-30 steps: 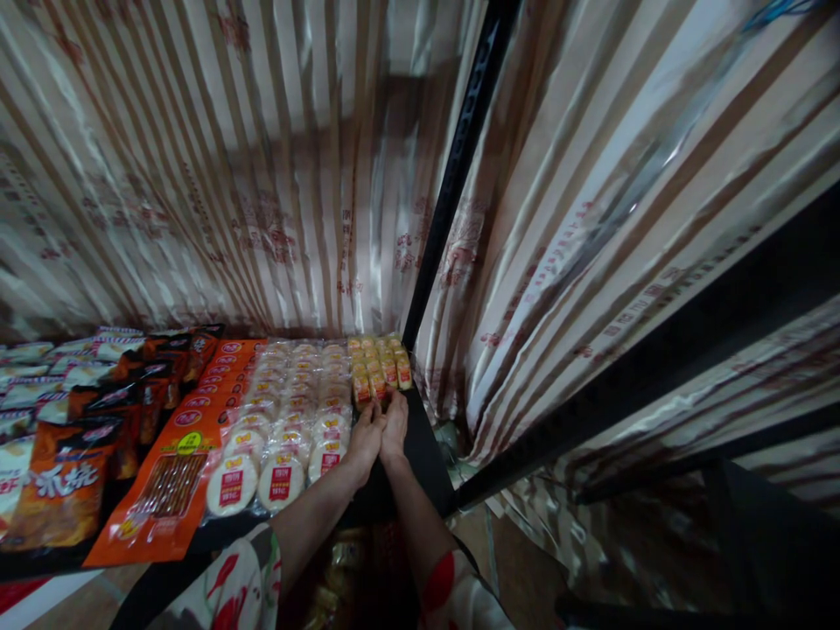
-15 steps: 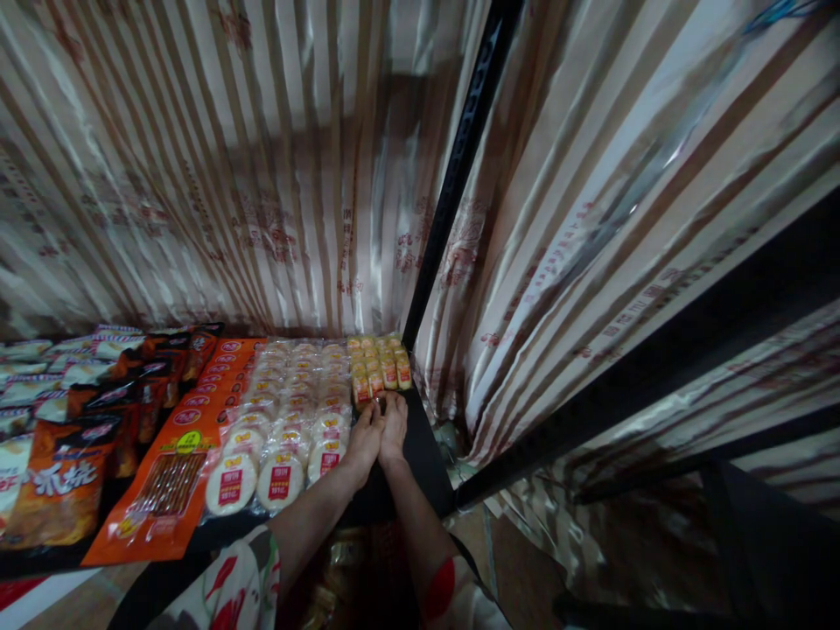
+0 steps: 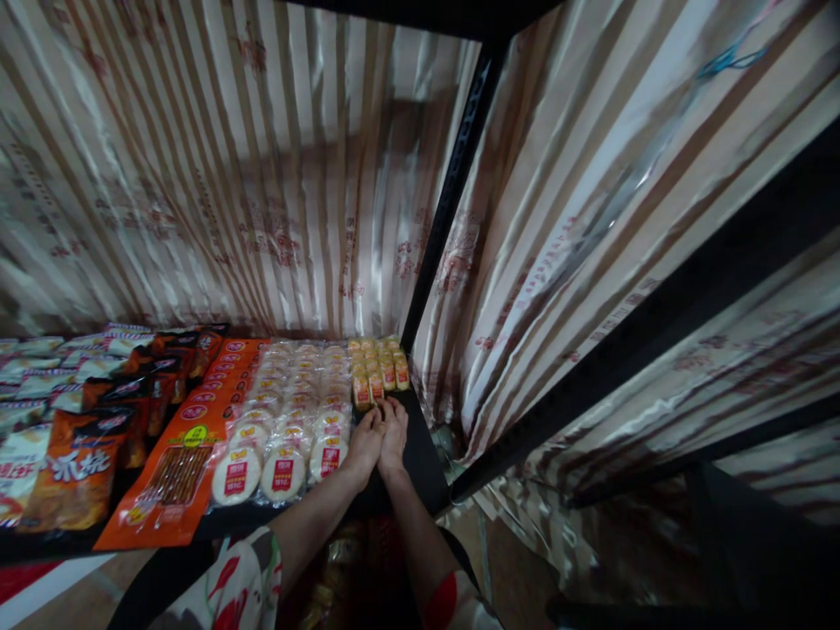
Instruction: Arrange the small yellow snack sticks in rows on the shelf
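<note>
Small yellow snack packets (image 3: 379, 363) stand in tight rows at the right end of the black shelf (image 3: 420, 455). Just in front of them, my left hand (image 3: 365, 444) and my right hand (image 3: 392, 433) are side by side, touching each other. The left fingers are curled in, and the right fingers bend forward and inward at the front row. Whatever lies between the fingers is hidden. To the left of my hands are rows of round white rice crackers (image 3: 283, 472) in clear wrappers.
Further left lie orange packs of brown sticks (image 3: 174, 472), orange-and-black snack bags (image 3: 82, 468) and white snack bags (image 3: 23, 472). A black upright post (image 3: 446, 210) rises at the back corner. Striped curtains (image 3: 315, 175) hang behind and to the right.
The view has shifted slightly, bringing the upper shelf frame into sight. My hands remain at the front of the yellow packets, with the fingers slightly lower in view.
</note>
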`<state>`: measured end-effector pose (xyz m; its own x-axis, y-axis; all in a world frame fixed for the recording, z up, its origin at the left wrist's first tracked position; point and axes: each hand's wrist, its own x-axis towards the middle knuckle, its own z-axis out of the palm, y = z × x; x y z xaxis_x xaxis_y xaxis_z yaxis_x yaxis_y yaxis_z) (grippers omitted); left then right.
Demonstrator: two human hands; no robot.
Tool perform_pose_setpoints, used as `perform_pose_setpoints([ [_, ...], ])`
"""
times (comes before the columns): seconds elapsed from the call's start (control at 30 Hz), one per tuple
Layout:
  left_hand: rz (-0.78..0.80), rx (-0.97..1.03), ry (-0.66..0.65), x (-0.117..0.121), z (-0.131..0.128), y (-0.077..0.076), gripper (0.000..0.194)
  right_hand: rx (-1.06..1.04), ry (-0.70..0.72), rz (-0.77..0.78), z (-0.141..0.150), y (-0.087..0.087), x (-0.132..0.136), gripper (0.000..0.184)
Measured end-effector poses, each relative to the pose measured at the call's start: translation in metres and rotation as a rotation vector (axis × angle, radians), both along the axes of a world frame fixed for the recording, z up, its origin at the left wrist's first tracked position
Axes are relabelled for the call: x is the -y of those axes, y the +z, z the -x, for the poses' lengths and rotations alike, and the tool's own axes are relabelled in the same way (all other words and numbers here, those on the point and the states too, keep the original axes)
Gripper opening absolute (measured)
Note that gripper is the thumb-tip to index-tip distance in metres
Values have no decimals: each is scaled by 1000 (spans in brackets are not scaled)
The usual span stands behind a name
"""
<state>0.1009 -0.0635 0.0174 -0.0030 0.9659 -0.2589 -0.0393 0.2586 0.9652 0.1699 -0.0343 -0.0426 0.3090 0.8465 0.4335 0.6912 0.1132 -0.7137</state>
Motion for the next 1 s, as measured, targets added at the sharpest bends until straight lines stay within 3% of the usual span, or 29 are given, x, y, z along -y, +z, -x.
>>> perform_pose_setpoints([
  [0.23,-11,-104,-21,18,-3,9,31,8,32,4,0,8,21,39],
  [0.63,-68,-300,-72,52,6,11,23,-88,78,26,4,4,60,41],
  [0.83,-85,-317,-92,66,11,7,22,-168,94,38,11,8,82,36],
  [1.0,-186,-381,-99,78,18,-6,24,-142,128,50,17,12,102,29],
])
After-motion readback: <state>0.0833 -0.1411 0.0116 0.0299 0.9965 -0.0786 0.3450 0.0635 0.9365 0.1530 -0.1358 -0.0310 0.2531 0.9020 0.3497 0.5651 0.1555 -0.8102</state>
